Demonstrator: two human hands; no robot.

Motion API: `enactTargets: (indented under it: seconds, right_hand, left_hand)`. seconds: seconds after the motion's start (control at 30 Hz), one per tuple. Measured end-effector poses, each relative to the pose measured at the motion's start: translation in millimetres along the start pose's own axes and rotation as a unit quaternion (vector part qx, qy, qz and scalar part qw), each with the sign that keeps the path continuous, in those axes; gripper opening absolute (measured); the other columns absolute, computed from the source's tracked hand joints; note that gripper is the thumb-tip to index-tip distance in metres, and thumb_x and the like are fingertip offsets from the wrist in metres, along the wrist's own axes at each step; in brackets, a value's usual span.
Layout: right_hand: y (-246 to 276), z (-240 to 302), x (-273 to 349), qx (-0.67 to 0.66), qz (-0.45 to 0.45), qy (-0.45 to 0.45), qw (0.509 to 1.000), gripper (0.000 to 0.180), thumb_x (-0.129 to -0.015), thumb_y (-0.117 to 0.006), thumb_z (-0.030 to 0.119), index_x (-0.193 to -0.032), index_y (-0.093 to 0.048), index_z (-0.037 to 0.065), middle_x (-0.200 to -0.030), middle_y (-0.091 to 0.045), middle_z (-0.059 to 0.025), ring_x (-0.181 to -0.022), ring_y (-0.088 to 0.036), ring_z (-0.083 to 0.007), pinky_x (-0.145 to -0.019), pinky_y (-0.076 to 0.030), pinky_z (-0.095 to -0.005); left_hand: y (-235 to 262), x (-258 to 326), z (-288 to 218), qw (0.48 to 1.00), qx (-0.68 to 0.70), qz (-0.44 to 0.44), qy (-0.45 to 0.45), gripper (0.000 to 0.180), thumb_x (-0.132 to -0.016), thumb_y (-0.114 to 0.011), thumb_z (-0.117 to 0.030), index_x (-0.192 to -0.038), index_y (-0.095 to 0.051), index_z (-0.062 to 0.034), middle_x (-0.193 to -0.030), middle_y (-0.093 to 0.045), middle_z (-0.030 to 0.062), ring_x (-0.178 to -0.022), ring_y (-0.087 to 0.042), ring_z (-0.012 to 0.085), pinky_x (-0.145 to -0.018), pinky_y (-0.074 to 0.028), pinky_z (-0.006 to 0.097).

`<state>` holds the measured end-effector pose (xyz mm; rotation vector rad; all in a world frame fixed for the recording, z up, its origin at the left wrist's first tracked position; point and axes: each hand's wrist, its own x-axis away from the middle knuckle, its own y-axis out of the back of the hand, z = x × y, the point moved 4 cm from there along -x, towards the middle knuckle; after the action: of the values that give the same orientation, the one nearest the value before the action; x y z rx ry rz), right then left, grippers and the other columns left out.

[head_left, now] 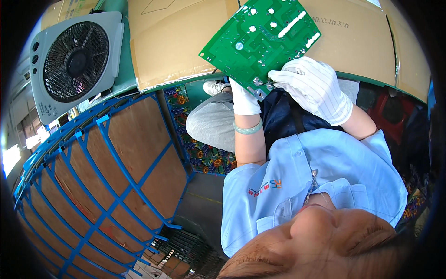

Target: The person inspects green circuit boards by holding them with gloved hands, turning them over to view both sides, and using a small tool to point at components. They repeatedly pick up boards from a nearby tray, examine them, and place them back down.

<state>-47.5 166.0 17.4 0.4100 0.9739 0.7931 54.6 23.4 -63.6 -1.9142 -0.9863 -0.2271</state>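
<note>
A green circuit board [253,56] is held tilted over the table's near edge, its soldered side facing up. White blobs and strips mark its far right part, and shiny solder joints dot the near corner. My left hand [245,101], in a white glove, grips the board from below at the near edge; its fingers are hidden underneath. Over the near right corner, my right hand [312,86], in a striped white glove, has its fingers curled and pressed together with the tips at the solder joints. Anything between those fingertips is too small to make out.
Flattened cardboard [174,46] covers the green-edged table. A grey box fan [76,63] stands at the left. Below it, a blue metal frame [121,204] backs brown panels. A red stool [392,116] is under the table at the right.
</note>
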Motion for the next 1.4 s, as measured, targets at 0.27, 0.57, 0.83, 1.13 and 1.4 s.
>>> enactTargets:
  seconds: [0.27, 0.57, 0.83, 1.13, 1.4]
  right_hand:
    - [0, -2, 0, -0.005, -0.002, 0.007, 1.0, 0.026, -0.079, -0.071, 0.016, -0.106, -0.071, 0.014, -0.092, -0.065, -0.0036, -0.08, -0.064, -0.0216, -0.061, -0.049, -0.0319]
    - [0, -3, 0, -0.025, -0.011, -0.002, 1.0, 0.023, -0.079, -0.072, 0.017, -0.102, -0.072, 0.013, -0.088, -0.066, -0.0046, -0.078, -0.065, -0.022, -0.061, -0.051, -0.0321]
    - [11, -4, -5, -0.068, -0.048, -0.014, 0.996, 0.026, -0.076, -0.076, 0.013, -0.101, -0.072, 0.014, -0.085, -0.065, -0.0039, -0.075, -0.065, -0.0212, -0.06, -0.052, -0.0325]
    - [5, -5, 9, -0.078, 0.027, -0.03, 0.996, 0.018, -0.082, -0.072, 0.016, -0.098, -0.064, 0.012, -0.08, -0.066, -0.003, -0.066, -0.066, -0.0218, -0.06, -0.052, -0.0335]
    - [27, -35, 30, -0.078, 0.051, -0.059, 0.994, 0.02, -0.084, -0.074, 0.029, -0.091, -0.069, 0.011, -0.072, -0.068, -0.0024, -0.06, -0.066, -0.0216, -0.056, -0.052, -0.0306]
  left_hand:
    - [-1, -5, 2, 1.0, -0.004, 0.01, 0.003, 0.046, -0.102, -0.044, -0.041, -0.129, -0.053, -0.0041, -0.12, -0.062, 0.0149, -0.102, -0.064, 0.0287, -0.081, -0.057, 0.042]
    - [-9, -8, 5, 1.0, -0.01, 0.023, 0.007, 0.046, -0.102, -0.045, -0.041, -0.128, -0.053, -0.004, -0.12, -0.062, 0.0148, -0.1, -0.064, 0.0284, -0.079, -0.056, 0.041]
    - [-4, -10, 2, 1.0, -0.011, 0.025, 0.011, 0.047, -0.101, -0.045, -0.041, -0.128, -0.053, -0.004, -0.12, -0.062, 0.0148, -0.099, -0.064, 0.0281, -0.078, -0.056, 0.041]
    - [3, -16, 5, 0.999, -0.02, 0.035, 0.017, 0.047, -0.101, -0.046, -0.041, -0.128, -0.053, -0.0039, -0.119, -0.063, 0.0147, -0.097, -0.064, 0.0278, -0.076, -0.055, 0.04]
    - [1, -24, 3, 0.998, -0.029, 0.045, 0.022, 0.047, -0.101, -0.046, -0.041, -0.128, -0.053, -0.0039, -0.119, -0.063, 0.0146, -0.096, -0.064, 0.0275, -0.074, -0.055, 0.04]
